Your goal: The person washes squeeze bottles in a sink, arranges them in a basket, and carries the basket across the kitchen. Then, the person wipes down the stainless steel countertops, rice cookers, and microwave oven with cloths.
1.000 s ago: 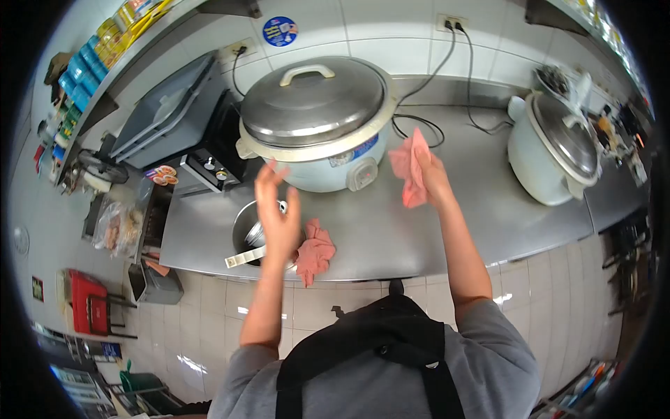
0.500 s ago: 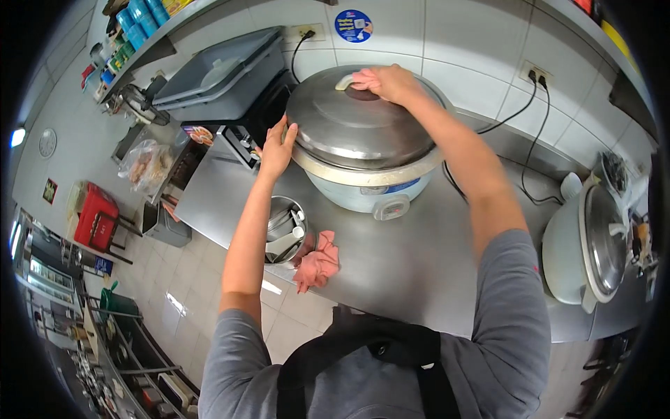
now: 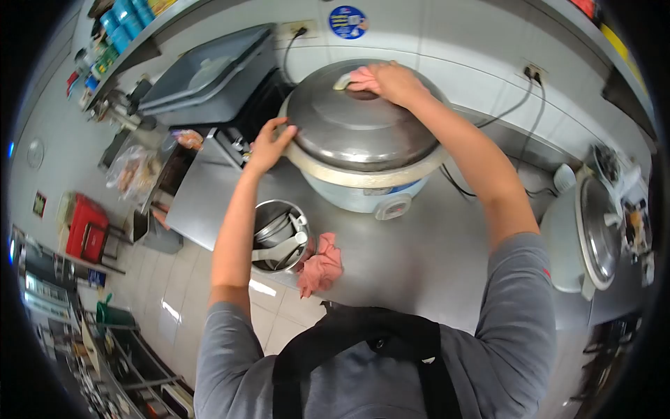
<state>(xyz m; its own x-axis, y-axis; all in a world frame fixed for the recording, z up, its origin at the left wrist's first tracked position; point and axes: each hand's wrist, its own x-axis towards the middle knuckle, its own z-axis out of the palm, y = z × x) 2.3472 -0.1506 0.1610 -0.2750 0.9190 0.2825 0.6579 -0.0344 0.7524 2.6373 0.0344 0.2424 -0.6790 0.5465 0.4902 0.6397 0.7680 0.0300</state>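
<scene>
A large rice cooker [image 3: 349, 190] stands on the steel counter, its domed metal lid [image 3: 335, 129] lying on top. My right hand [image 3: 399, 82] is closed around a pink cloth [image 3: 363, 79], pressed against the pale lid handle [image 3: 342, 82]. At the cooker's left rim is my left hand [image 3: 271, 144], thumb and fingers apart, with the fingertips at the edge. Below it, a metal pot [image 3: 307, 262] holds utensils, among them a pale ladle or paddle [image 3: 283, 248]. A second pink cloth [image 3: 322, 267] lies crumpled beside that pot.
Another lidded rice cooker [image 3: 569, 234] stands at the right end of the counter [image 3: 433, 258]. Grey plastic bins [image 3: 209, 80] sit on a dark appliance at the back left. Power cords [image 3: 506, 115] run from the wall outlet behind the cooker. A shelf hangs above.
My left hand has shifted slightly left and down along the cooker's rim, its fingers more bent. The right hand and its cloth stay at the lid handle. The view has tilted a little.
</scene>
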